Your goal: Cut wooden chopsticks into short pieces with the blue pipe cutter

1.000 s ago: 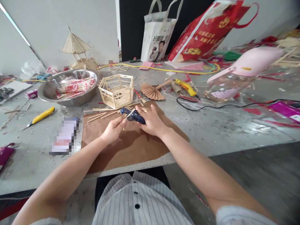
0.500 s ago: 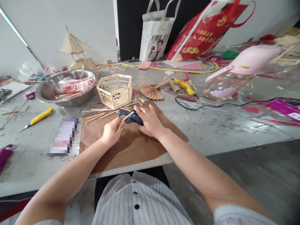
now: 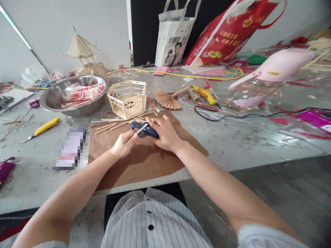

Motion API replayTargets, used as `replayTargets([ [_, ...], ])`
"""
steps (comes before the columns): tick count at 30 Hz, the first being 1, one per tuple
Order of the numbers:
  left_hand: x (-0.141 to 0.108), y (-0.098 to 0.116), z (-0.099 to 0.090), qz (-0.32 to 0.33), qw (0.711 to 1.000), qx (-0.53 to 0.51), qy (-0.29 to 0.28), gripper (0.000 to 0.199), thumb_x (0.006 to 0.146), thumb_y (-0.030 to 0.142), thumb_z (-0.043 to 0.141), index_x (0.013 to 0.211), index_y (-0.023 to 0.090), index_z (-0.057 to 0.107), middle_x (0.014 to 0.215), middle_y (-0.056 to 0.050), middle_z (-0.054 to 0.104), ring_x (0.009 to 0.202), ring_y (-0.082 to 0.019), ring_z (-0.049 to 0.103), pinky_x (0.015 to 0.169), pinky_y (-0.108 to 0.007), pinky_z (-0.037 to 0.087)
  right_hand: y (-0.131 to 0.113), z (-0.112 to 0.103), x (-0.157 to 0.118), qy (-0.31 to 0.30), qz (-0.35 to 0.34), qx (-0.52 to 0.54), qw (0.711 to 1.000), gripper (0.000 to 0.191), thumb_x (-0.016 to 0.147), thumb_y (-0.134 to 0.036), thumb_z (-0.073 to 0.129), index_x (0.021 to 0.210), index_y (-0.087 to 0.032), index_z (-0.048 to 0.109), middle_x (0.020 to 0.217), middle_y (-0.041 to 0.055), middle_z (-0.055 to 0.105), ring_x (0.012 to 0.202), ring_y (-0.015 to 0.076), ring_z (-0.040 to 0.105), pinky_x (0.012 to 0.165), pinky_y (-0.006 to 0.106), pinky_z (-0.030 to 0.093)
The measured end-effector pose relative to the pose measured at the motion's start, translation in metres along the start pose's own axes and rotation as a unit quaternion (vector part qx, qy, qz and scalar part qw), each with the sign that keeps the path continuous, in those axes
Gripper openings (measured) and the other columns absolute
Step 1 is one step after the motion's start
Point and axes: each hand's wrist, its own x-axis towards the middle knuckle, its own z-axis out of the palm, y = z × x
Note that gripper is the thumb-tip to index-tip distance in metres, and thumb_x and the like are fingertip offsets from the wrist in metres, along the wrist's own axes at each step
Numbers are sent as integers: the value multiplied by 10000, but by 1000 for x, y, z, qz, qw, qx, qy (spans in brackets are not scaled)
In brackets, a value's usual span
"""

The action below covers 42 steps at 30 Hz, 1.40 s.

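Over the brown sheet, my right hand (image 3: 167,134) is closed on a dark blue hand tool (image 3: 152,131) with a rounded body; its exact kind I cannot make out. My left hand (image 3: 124,143) pinches a short thin wooden stick (image 3: 142,128), which lies across the tool's near side. Both hands are close together above the brown sheet (image 3: 124,175). Just beyond them, several loose wooden sticks (image 3: 106,128) are scattered at the sheet's far edge. A six-sided wooden frame (image 3: 128,100) stands behind these sticks.
Left of the sheet lie a phone (image 3: 69,150) and a yellow craft knife (image 3: 43,127). A steel bowl (image 3: 46,103) holds wrapped sticks. Farther back stands a wooden pavilion model (image 3: 81,48). To the right are a folded paper fan (image 3: 168,100), a yellow glue gun (image 3: 207,94) and a pink-lidded bottle (image 3: 258,86).
The stick tip visible across the blue tool looks shorter and has shifted slightly. Both hands stay nearly in place; the whole view has moved a little.
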Motion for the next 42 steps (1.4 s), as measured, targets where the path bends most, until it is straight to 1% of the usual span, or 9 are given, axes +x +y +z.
replayTargets([
  [7, -4, 8, 10, -138, 953, -262, -69, 387, 731, 481, 446, 556, 167, 304, 412, 85, 247, 333, -22, 219, 342, -159, 191, 3, -1, 0, -9, -11, 10, 1000, 658, 701, -265, 456, 1301, -140, 217, 1101, 124, 492, 1034, 240, 404, 927, 473, 135],
  [10, -5, 11, 11, -154, 942, -282, -96, 393, 731, 487, 436, 550, 175, 282, 406, 89, 230, 320, -24, 201, 333, -158, 191, 6, -2, -1, -6, -37, 15, 999, 677, 687, -241, 459, 1305, -138, 202, 1089, 111, 496, 1032, 227, 405, 939, 452, 138],
  [15, -2, 10, 6, -58, 998, 4, 13, 341, 776, 459, 365, 642, 154, 439, 475, 48, 349, 415, -52, 324, 439, -182, 260, 2, 0, -1, -2, 5, -9, 1000, 657, 694, -262, 453, 1297, -128, 229, 1118, 134, 470, 1051, 247, 385, 925, 467, 145],
  [18, 3, 9, 4, -27, 967, 233, 99, 341, 803, 425, 316, 761, 156, 521, 519, 21, 430, 474, -82, 399, 489, -197, 267, -4, 4, 1, 5, 64, -25, 998, 625, 712, -262, 440, 1291, -114, 253, 1103, 150, 475, 1029, 258, 397, 892, 446, 200],
  [22, 11, 9, 6, -40, 940, 309, 140, 377, 816, 433, 272, 760, 163, 529, 531, 8, 458, 501, -102, 427, 491, -204, 259, -10, 8, 5, 27, 112, -44, 992, 601, 724, -276, 444, 1278, -107, 284, 1063, 159, 496, 985, 272, 414, 835, 417, 254],
  [25, 13, 8, 7, -47, 958, 241, 148, 391, 807, 455, 288, 711, 152, 515, 504, 22, 427, 488, -87, 392, 486, -199, 263, -10, 8, 4, 31, 116, -50, 991, 609, 715, -247, 450, 1282, -112, 275, 1064, 161, 495, 987, 274, 412, 831, 417, 250],
  [31, 6, 2, 5, -70, 996, -62, 10, 423, 743, 518, 389, 535, 150, 370, 422, 57, 317, 395, -38, 275, 407, -178, 231, -1, 4, -1, 16, 34, -11, 999, 632, 733, -310, 428, 1302, -124, 225, 1097, 139, 485, 1036, 246, 392, 904, 432, 169],
  [37, 1, 9, 12, -161, 938, -299, -76, 408, 705, 489, 476, 533, 171, 287, 401, 82, 240, 324, -22, 204, 327, -157, 177, 4, 0, -1, 13, -14, 9, 1000, 674, 705, -291, 451, 1312, -149, 194, 1117, 120, 469, 1051, 236, 387, 927, 434, 140],
  [42, 0, 12, 11, -223, 896, -358, -140, 405, 702, 473, 488, 536, 171, 276, 416, 83, 222, 325, -16, 172, 324, -149, 119, 4, -3, 0, 21, -25, 5, 999, 684, 738, -372, 423, 1326, -173, 138, 1155, 116, 435, 1067, 242, 372, 936, 461, 114],
])
